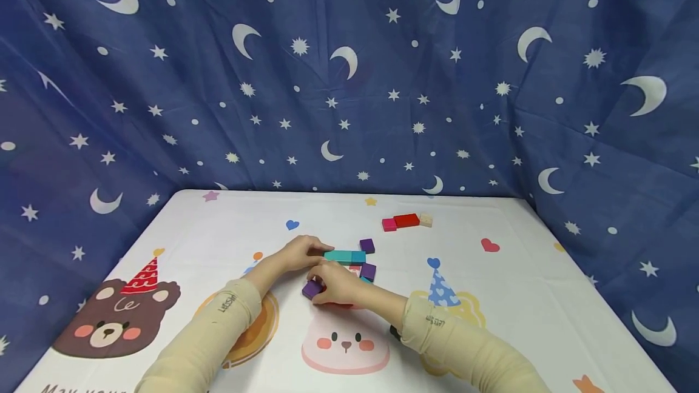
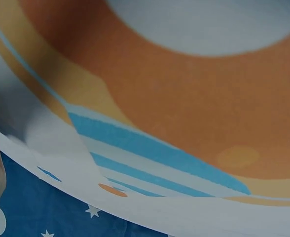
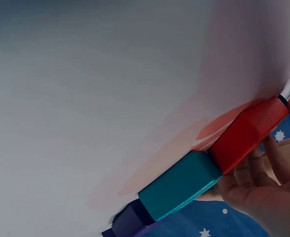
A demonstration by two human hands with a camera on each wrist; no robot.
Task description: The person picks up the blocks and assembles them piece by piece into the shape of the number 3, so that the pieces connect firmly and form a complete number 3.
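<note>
Smooth red block (image 3: 248, 134), cloth backdrop (image 1: 377, 47)

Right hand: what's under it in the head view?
A red block touching a teal block, per the right wrist view. The right hand hides most of both; anything else beneath can't be seen.

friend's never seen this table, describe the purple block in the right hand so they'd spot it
On the white table, find the nearer block cluster, not the row behind. At its left edge is a small purple block, gripped by the right hand. The other purple blocks lie on the cluster's right side, unheld.
</note>
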